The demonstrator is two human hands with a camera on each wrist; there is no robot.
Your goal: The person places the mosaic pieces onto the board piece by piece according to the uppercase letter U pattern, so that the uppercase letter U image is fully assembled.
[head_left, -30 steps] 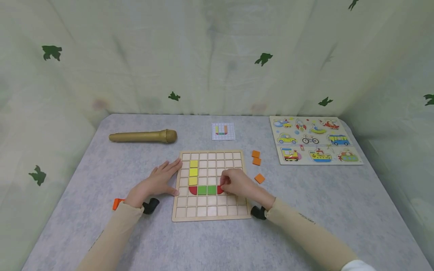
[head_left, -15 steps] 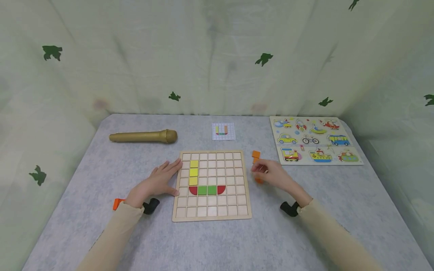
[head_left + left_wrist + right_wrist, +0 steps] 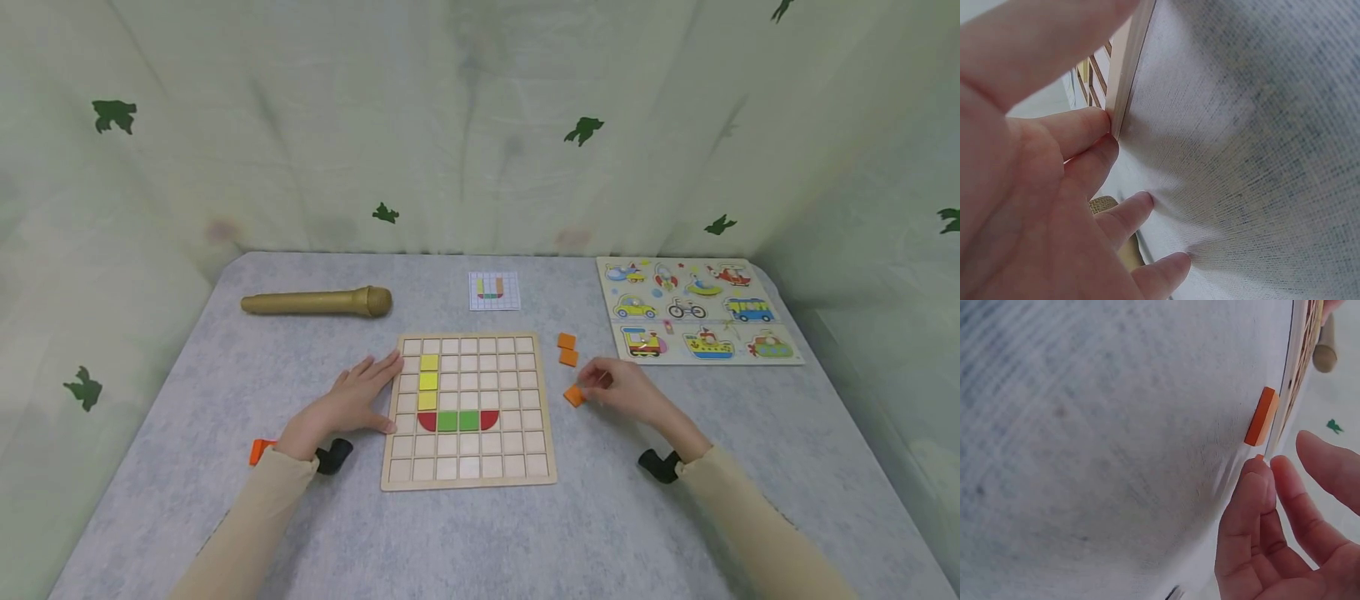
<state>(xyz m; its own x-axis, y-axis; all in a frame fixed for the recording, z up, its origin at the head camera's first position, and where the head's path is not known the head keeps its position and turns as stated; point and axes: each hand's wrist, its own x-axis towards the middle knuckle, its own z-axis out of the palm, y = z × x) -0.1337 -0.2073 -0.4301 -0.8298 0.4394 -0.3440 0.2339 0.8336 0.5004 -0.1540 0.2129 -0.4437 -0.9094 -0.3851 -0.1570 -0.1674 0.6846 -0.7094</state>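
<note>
The wooden grid board lies flat in the middle of the table. On it, yellow square tiles form a column above a row of green tiles with a red curved piece at each end. My left hand rests at the board's left edge, fingers spread; its fingertips touch the frame and table in the left wrist view. At the board's right lies an orange tile, seen edge-on in the right wrist view. My right hand is beside it, fingers bent, thumb apart, nothing visibly held.
Two more orange tiles lie farther back. A small pattern card sits behind the board. A brown toy microphone is at back left, a vehicle puzzle board at back right. Orange pieces lie behind my left wrist.
My right hand has left the red curved piece on the board and moved right to the nearest orange tile, then slightly farther right. My left hand has stayed at the board's edge.
</note>
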